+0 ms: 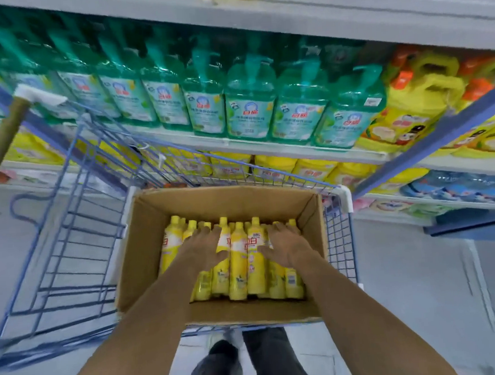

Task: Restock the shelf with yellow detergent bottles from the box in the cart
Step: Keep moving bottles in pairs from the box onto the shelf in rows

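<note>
An open cardboard box [145, 247] sits in the right end of a blue wire cart [67, 229]. Several yellow detergent bottles [238, 264] lie packed in it, caps pointing away from me. My left hand [203, 246] rests flat on the bottles at the left of the pile, fingers spread. My right hand [285, 243] lies on the bottles at the right, fingers also apart. Neither hand is closed around a bottle. Beyond the cart, a lower shelf [267, 149] edge has yellow bottles [312, 168] standing beneath it.
Green pump bottles [244, 114] fill the shelf above. Large yellow jugs [416, 102] with orange caps stand to the right. A blue shelf upright [430, 139] slants at the right. The cart's handle [0, 140] is at the left. My legs and shoes [223, 361] show below.
</note>
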Available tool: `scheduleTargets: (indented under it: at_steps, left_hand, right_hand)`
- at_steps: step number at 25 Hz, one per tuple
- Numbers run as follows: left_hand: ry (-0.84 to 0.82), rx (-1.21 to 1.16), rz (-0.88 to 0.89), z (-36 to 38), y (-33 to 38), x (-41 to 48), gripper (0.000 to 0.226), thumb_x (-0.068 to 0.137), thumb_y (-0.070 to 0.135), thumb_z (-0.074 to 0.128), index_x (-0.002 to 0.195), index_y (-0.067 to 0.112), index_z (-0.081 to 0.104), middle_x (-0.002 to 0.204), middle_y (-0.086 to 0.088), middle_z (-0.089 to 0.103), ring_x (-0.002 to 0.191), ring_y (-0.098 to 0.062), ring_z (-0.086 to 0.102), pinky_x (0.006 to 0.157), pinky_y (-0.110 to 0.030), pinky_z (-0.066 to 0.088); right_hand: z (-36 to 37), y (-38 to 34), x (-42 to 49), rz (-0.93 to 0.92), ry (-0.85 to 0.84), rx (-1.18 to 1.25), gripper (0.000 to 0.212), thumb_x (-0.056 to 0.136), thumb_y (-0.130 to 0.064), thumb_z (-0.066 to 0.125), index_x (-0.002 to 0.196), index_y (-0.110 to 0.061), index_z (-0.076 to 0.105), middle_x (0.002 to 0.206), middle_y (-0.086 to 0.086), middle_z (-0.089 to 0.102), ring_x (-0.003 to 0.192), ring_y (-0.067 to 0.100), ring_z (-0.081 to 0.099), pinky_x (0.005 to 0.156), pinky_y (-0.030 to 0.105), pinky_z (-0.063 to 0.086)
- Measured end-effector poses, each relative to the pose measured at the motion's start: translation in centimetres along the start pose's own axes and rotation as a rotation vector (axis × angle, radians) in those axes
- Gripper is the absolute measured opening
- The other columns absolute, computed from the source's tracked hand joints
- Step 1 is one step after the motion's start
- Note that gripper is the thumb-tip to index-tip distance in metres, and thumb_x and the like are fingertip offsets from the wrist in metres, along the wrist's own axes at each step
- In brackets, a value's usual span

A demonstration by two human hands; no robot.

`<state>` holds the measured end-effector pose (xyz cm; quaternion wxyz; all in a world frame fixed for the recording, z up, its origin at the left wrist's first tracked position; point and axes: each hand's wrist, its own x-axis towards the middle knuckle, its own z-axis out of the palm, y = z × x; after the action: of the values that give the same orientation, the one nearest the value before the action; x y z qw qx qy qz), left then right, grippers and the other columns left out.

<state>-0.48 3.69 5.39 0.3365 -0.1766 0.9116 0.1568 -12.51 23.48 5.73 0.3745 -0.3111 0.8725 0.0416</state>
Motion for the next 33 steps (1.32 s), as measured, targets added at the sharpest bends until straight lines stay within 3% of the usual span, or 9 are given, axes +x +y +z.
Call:
scheduleTargets:
  at_steps: [4,9,13,17,20,24,27,30,33]
  left_hand:
    - [0.020,-0.102,-0.006,0.6,-1.3,5.1,0.069,0.094,0.055,0.057,0.145,0.012,0.038,0.137,-0.015,0.054,0.122,-0.035,0.054,0.091,-0.048,0.053]
    - [-0.003,-0.162,-0.002,3.2,-3.2,11.0,0.078,0.093,0.050,0.062,0.153,0.013,0.027,0.145,-0.017,0.048,0.131,-0.038,0.048,0.101,-0.048,0.047]
    - [0.043,-0.258,0.007,5.3,-3.5,15.6,0.070,0.092,0.041,0.066,0.146,0.008,0.036,0.135,-0.018,0.057,0.122,-0.039,0.055,0.097,-0.045,0.048]
    - [0.031,-0.326,-0.071,8.0,-2.7,17.0,0.070,0.093,0.033,0.068,0.146,0.000,0.035,0.141,-0.022,0.052,0.131,-0.041,0.048,0.101,-0.044,0.045]
    - [0.087,-0.387,-0.099,9.4,-3.1,17.7,0.056,0.090,0.029,0.072,0.133,0.001,0.049,0.128,-0.020,0.061,0.124,-0.039,0.056,0.090,-0.041,0.047]
    - [0.099,-0.503,-0.171,9.3,-3.5,19.1,0.056,0.083,0.034,0.078,0.126,0.007,0.057,0.124,-0.015,0.064,0.121,-0.035,0.058,0.092,-0.037,0.049]
    - [0.010,-0.546,-0.182,9.5,-4.1,19.5,0.049,0.075,0.038,0.085,0.105,0.006,0.063,0.103,-0.012,0.067,0.103,-0.031,0.062,0.075,-0.032,0.047]
    - [-0.002,-0.776,-0.124,9.9,-4.6,18.7,0.039,0.072,0.022,0.090,0.074,0.012,0.052,0.069,-0.001,0.048,0.074,-0.021,0.048,0.054,-0.027,0.035]
    - [-0.037,-1.011,-0.055,10.2,-4.0,17.1,0.037,0.071,0.016,0.090,0.090,0.008,0.059,0.076,0.003,0.055,0.074,-0.012,0.053,0.061,-0.021,0.042]
  right_hand:
    - [0.9,0.4,4.9,-0.006,-0.018,0.058,0.067,0.101,-0.054,0.047,0.149,-0.008,0.040,0.153,0.013,0.038,0.141,0.035,0.036,0.110,0.047,0.039]
    - [4.0,0.3,10.2,0.039,-0.003,0.139,0.068,0.098,-0.057,0.050,0.141,-0.005,0.045,0.146,0.016,0.044,0.136,0.037,0.039,0.109,0.048,0.041]
    - [7.2,0.6,13.6,0.081,0.068,0.209,0.053,0.098,-0.047,0.057,0.130,-0.006,0.051,0.135,0.018,0.051,0.130,0.038,0.047,0.103,0.047,0.046]
    - [8.8,0.1,15.1,0.164,0.143,0.265,0.044,0.093,-0.038,0.065,0.122,-0.006,0.058,0.129,0.017,0.057,0.123,0.036,0.054,0.095,0.039,0.046]
    - [9.7,0.1,16.2,0.214,0.162,0.344,0.049,0.087,-0.036,0.074,0.121,-0.005,0.059,0.126,0.018,0.061,0.122,0.036,0.056,0.093,0.037,0.047]
    - [10.2,0.9,16.9,0.261,0.142,0.486,0.061,0.077,-0.037,0.085,0.123,-0.005,0.061,0.123,0.016,0.067,0.118,0.034,0.061,0.090,0.034,0.049]
    - [10.4,2.0,16.7,0.237,0.095,0.535,0.063,0.066,-0.042,0.091,0.114,-0.010,0.066,0.115,0.010,0.070,0.110,0.029,0.065,0.087,0.035,0.053]
    - [10.9,2.1,15.3,0.249,0.073,0.680,0.065,0.066,-0.034,0.093,0.120,-0.012,0.065,0.119,0.004,0.069,0.110,0.022,0.064,0.093,0.037,0.054]
    - [11.4,0.8,13.8,0.259,0.113,0.896,0.076,0.069,-0.026,0.093,0.132,-0.011,0.052,0.125,0.004,0.063,0.111,0.019,0.061,0.088,0.029,0.049]
